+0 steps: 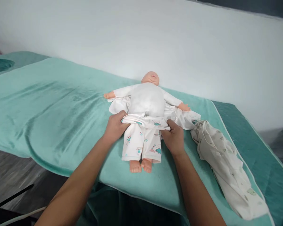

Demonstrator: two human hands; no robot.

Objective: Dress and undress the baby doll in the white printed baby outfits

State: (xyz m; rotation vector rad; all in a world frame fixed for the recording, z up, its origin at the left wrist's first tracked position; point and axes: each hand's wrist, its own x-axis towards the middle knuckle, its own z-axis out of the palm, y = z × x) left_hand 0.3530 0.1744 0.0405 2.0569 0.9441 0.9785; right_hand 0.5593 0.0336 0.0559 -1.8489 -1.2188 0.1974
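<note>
Wall in plain white (85,37) stands beyond the left hand (116,127) and the right hand (174,136). A long, teal velvety-covered bed (61,125) spreads beneath both hands, creased out to the left hand's side; its pile probably holds cloth from sliding. Grey wood-look floor (4,166) shows past its edge, nearer the person and left of the left hand.

A baby doll with a white body and pinkish plastic head, hands and feet (147,97) lies on its back between the hands, torso beyond them, feet on the near side. It looks light and padded, firmer at the plastic ends. A bunched cream cloth with small printed motifs (221,166) lies just right of the right hand. A white thin-fabric garment (176,116) is spread partly under the doll, beyond both hands.

White trousers with teal and pink prints (133,146) cover the doll's legs, between the hands. They look soft, limp and stretchy, so both ends of the waistband (151,121) seem the best hold; each hand is closed, pinching one end.
</note>
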